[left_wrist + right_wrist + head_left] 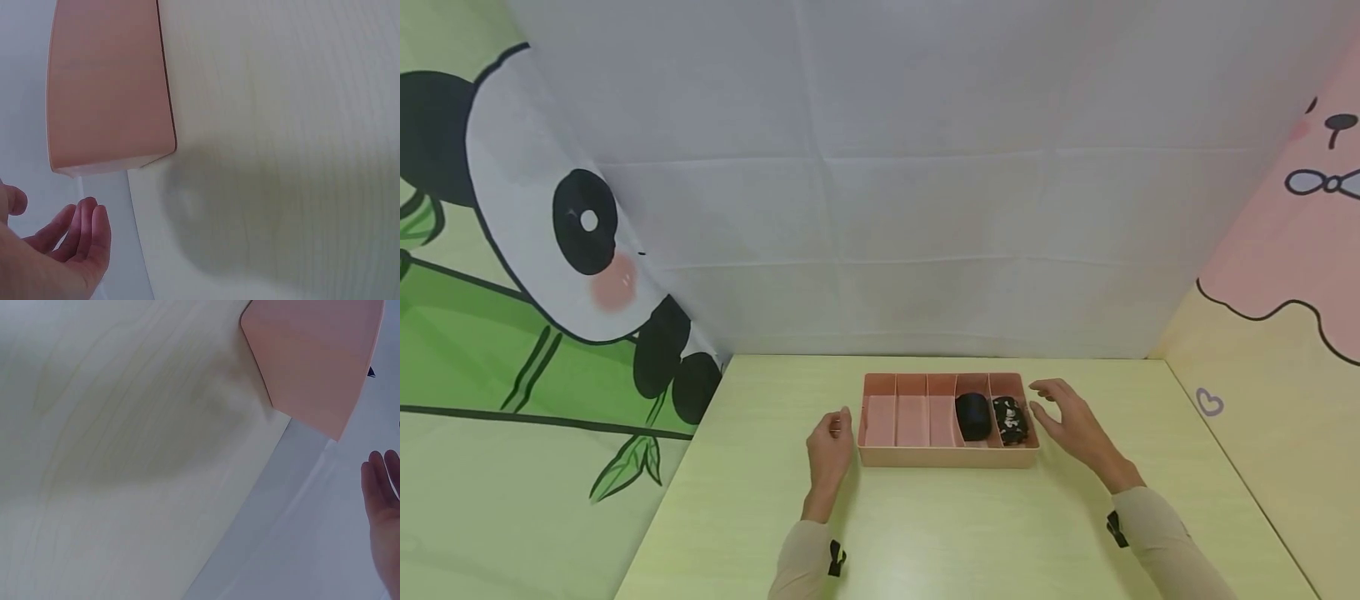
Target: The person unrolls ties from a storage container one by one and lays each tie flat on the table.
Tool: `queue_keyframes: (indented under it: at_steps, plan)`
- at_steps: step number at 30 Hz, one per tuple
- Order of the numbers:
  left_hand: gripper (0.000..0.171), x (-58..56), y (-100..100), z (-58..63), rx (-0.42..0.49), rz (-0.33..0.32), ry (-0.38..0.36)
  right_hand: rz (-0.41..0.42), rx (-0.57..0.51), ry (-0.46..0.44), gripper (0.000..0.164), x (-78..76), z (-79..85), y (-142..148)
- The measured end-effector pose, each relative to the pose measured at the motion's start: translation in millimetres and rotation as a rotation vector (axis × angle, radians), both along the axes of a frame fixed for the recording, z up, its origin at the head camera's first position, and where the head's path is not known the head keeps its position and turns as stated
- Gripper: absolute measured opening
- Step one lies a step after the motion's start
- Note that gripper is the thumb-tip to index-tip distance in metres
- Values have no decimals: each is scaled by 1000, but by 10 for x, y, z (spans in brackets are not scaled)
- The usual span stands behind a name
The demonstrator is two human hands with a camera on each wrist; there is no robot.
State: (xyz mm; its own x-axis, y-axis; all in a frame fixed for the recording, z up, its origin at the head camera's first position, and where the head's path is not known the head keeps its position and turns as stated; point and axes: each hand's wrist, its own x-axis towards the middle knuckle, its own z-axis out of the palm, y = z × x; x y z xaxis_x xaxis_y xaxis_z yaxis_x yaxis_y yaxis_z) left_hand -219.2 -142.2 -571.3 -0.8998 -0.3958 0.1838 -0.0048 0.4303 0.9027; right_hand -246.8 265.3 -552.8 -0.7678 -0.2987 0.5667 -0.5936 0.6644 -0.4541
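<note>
On the table stands a pink divided box (pixel 947 457) with several side-by-side compartments. A rolled dark cloth bundle (pixel 973 417) fills its second compartment from the right. In the rightmost one lies a black rolled cloth with a white pattern (pixel 1011 420). My left hand (pixel 831 450) hovers beside the box's left end, fingers loosely bent and holding nothing; the left wrist view shows that hand (pixel 69 250) apart from the box wall. Just off the right end is my right hand (pixel 1071 421), its fingers relaxed and thumb apart, with nothing in it.
The pale wooden table (pixel 925 525) meets a white cloth backdrop (pixel 925 208) behind the box. A panda-printed panel (pixel 535 275) stands at the left, a pink and yellow printed panel (pixel 1262 333) at the right. Both sleeves carry a black clip.
</note>
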Motion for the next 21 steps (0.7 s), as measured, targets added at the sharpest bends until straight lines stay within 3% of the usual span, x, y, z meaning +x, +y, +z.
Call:
queue_keyframes:
  at_steps: [12, 21]
  plan:
    - [37, -8, 37, -15, 72, 3, -43, 41, -22, -55, 33, -25, 47, -125]
    - [32, -15, 74, -38, 102, 20, -68, 79, -3, -84, 32, -78, -40, -171]
